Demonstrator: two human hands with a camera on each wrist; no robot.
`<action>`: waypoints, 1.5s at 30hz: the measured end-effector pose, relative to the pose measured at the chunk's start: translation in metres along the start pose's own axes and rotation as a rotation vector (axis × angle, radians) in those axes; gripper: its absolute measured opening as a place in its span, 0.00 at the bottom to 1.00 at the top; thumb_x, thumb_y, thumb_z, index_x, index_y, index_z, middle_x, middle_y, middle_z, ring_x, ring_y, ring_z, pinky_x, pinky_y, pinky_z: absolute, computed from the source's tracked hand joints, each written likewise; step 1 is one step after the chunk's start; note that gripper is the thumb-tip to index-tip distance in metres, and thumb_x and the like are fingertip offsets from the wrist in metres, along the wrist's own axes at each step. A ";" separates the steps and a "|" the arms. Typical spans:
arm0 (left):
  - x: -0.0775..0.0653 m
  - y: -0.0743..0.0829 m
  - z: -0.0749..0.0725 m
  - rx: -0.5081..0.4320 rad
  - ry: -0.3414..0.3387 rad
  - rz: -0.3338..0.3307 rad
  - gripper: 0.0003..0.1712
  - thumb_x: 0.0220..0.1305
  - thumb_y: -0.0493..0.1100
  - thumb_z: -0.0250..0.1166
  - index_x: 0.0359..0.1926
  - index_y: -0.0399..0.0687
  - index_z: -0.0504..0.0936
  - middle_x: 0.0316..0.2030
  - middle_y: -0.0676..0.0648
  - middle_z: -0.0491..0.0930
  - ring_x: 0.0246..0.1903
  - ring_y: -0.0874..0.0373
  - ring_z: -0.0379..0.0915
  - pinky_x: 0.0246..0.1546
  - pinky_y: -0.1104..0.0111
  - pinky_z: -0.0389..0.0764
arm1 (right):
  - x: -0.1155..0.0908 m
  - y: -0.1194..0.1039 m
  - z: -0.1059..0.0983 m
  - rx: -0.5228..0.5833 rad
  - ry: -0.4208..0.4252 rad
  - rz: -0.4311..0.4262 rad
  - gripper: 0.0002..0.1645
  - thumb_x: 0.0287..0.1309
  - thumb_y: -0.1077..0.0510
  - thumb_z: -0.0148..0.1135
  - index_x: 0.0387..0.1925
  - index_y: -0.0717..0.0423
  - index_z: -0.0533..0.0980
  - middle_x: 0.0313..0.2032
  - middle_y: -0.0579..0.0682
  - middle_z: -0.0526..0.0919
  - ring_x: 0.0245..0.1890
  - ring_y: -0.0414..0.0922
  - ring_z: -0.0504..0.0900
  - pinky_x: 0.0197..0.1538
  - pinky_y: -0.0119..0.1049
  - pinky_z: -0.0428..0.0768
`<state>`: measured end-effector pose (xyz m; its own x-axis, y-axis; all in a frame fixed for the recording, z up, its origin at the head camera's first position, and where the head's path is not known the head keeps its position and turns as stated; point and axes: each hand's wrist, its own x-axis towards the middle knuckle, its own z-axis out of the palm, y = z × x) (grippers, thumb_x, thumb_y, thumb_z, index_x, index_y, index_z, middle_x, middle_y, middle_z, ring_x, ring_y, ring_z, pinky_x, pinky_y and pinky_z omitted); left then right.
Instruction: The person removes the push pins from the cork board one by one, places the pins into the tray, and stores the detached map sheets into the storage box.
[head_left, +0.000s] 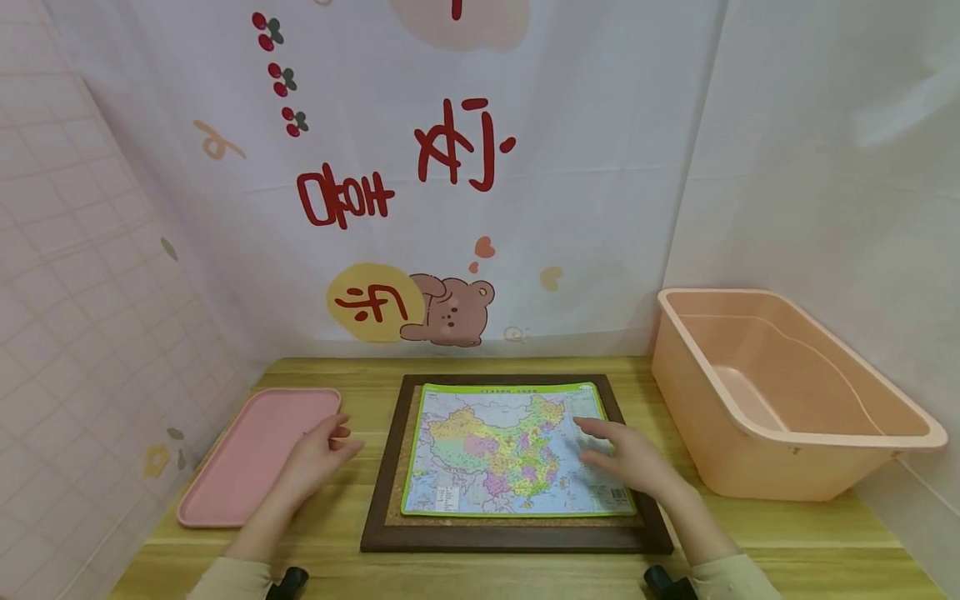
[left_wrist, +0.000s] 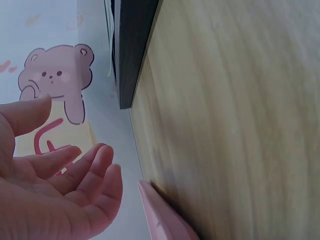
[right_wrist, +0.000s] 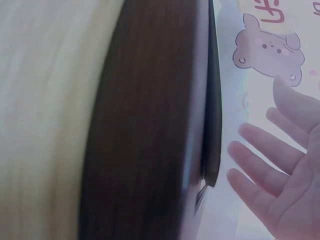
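A map of China with a green border lies on a cork board in a dark brown frame, in the middle of the table. My right hand hovers over the map's right side, fingers spread and holding nothing; the right wrist view shows its loose fingers beside the frame's edge. To the left, my left hand hangs in the air between the pink tray and the frame, overlapping the tray's right edge in the head view. Its fingers are loosely bent around nothing.
A deep peach plastic tub stands at the right of the wood-grain table. A white cloth backdrop with red characters and a cartoon bear hangs behind the table, and a checked cloth covers the left side.
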<state>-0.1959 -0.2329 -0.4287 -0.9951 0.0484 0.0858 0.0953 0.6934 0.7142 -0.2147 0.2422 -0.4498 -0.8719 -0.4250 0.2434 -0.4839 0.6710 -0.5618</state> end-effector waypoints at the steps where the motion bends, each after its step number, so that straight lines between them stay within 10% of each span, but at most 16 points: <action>1: 0.001 0.000 0.001 0.005 -0.005 0.008 0.34 0.67 0.43 0.66 0.65 0.24 0.66 0.51 0.30 0.77 0.47 0.39 0.77 0.48 0.49 0.79 | 0.000 0.000 -0.001 0.003 0.016 0.006 0.31 0.60 0.58 0.69 0.64 0.62 0.73 0.60 0.58 0.78 0.56 0.59 0.78 0.56 0.58 0.76; 16: 0.007 -0.005 0.021 -0.132 -0.083 -0.050 0.38 0.66 0.45 0.68 0.67 0.26 0.65 0.53 0.29 0.76 0.52 0.32 0.74 0.35 0.59 0.85 | -0.004 0.003 -0.008 0.058 0.151 0.007 0.30 0.58 0.65 0.69 0.63 0.64 0.74 0.53 0.66 0.80 0.50 0.63 0.81 0.50 0.54 0.81; 45: 0.011 0.000 0.041 -0.203 -0.140 -0.164 0.34 0.61 0.31 0.69 0.66 0.30 0.67 0.43 0.39 0.77 0.36 0.51 0.78 0.22 0.60 0.85 | 0.000 0.009 -0.026 0.027 0.187 0.049 0.33 0.58 0.60 0.71 0.64 0.64 0.72 0.47 0.65 0.83 0.47 0.61 0.82 0.50 0.57 0.80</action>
<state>-0.2079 -0.2028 -0.4558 -0.9901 0.0560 -0.1287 -0.0779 0.5430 0.8361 -0.2210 0.2641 -0.4347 -0.8942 -0.2702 0.3570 -0.4409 0.6701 -0.5971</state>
